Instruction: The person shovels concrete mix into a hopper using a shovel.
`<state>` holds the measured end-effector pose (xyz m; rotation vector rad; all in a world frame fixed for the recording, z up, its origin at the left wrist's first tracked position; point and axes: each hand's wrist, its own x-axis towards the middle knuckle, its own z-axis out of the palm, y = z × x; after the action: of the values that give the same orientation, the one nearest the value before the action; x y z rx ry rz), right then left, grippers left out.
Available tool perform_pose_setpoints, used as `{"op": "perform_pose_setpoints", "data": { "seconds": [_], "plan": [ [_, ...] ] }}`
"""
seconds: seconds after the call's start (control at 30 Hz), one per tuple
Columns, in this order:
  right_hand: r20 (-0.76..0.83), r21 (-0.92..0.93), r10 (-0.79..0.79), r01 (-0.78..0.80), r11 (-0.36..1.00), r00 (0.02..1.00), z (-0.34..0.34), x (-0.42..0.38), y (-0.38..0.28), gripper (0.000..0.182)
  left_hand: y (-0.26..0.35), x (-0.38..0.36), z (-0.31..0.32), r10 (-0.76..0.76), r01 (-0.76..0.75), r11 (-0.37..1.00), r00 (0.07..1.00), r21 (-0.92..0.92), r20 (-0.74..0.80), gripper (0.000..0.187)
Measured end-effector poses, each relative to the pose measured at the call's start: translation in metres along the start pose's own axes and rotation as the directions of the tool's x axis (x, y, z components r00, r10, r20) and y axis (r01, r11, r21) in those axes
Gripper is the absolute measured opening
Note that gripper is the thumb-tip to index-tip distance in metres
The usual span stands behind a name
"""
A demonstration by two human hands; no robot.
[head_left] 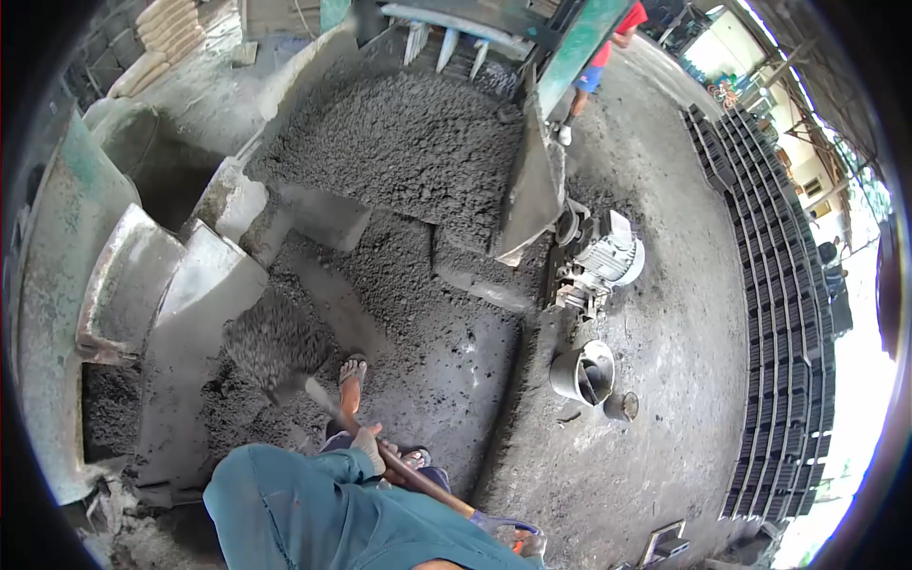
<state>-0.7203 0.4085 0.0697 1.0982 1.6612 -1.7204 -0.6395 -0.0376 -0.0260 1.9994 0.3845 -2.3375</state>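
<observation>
Teal sleeve [285,503] fills seven o'clock, its forearm bent across the body to the left hand [369,450], closed around the shaft of the shovel [425,483]. Near half past five, the right hand [531,545] barely shows by the handle; its grip cannot be told. Grey mix [275,344] heaps the blade at eight o'clock.

I am standing in a wide work shed, where the grey concrete floor [679,399] is dusty and has dark stains. Along the right edge of this floor there are long stacks of dark blocks [774,313], with pale strips running between them. Past the far right corner I notice a cream wall [790,123], under a dark roof [836,52]. Strong white daylight [860,380] enters behind the stacks. Near the far left corner, pale sacks [171,30] are piled in layers.
</observation>
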Motion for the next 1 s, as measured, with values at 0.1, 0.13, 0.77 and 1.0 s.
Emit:
{"op": "perform_pose_setpoints", "data": {
  "seconds": [0.1,0.13,0.77,1.0],
  "plan": [
    [0.234,-0.029,-0.173,0.185,0.982,0.957,-0.013,0.034,0.018,0.029,0.010,-0.093,0.067,0.127,-0.167,0.978,0.952,0.125,0.278,0.026],
    [0.317,-0.076,-0.297,0.337,0.939,0.901,-0.005,0.045,0.017,0.038,0.015,-0.127,0.097,0.181,-0.253,0.963,0.860,0.090,0.478,0.026],
    [0.633,-0.348,-0.580,0.480,-0.805,-0.513,0.290,-0.160,-0.111,0.019,0.156,-0.279,0.345,0.114,-0.611,0.791,0.201,0.034,0.973,0.027],
    [0.349,-0.143,-0.866,0.934,0.329,0.358,0.247,-0.073,-0.075,0.013,0.152,-0.298,0.232,-0.084,-0.661,0.743,-0.247,-0.105,0.965,0.030]
  ]
}}
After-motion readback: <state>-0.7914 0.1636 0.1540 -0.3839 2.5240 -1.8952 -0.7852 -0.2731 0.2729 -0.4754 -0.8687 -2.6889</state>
